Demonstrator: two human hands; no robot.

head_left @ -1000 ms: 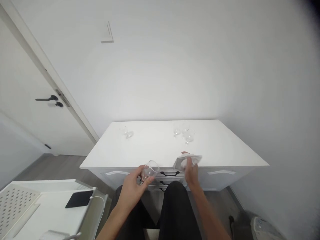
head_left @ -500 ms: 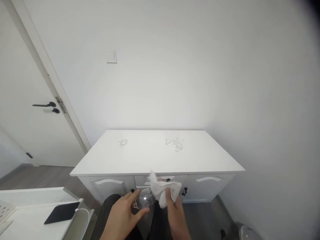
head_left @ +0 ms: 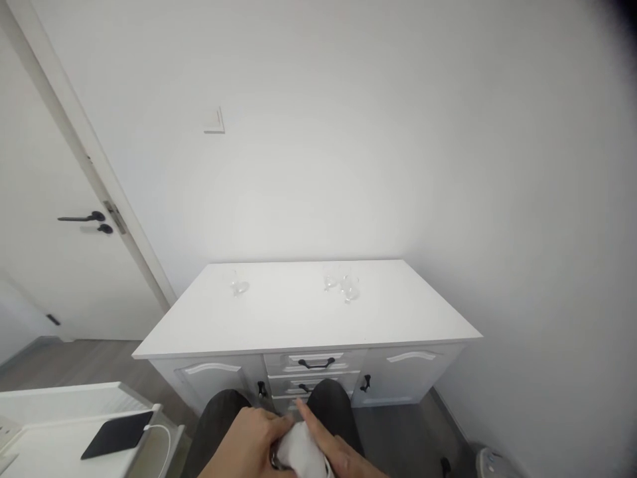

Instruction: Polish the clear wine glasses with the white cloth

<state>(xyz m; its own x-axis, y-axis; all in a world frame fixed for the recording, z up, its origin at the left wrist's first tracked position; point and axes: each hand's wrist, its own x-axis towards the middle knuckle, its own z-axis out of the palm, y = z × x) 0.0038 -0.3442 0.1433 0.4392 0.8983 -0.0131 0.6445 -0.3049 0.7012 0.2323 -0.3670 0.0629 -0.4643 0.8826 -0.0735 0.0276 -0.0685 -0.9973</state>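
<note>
At the bottom middle, just above my knees, my left hand (head_left: 253, 438) is closed around a clear glass (head_left: 277, 458), of which only a dark shiny bit of rim or side shows. My right hand (head_left: 328, 438) presses a white cloth (head_left: 301, 451) against that glass, fingers stretched along it. The cloth covers most of the glass. On the cabinet top (head_left: 279, 318) stand more clear glasses: a cluster (head_left: 348, 289) right of the middle and glass (head_left: 239, 287) toward the left; their outlines are faint.
The white cabinet has dark handles (head_left: 317, 364) on its drawers and doors. At lower left a white stand (head_left: 60, 405) holds a dark tablet or phone (head_left: 118, 435) with a white cable (head_left: 166, 438). A door (head_left: 60, 166) is at the left. A round-topped device (head_left: 492, 461) sits at lower right.
Both hands have come down and together. The cloth, held apart to the right before, now covers the glass. The view has shifted slightly.
</note>
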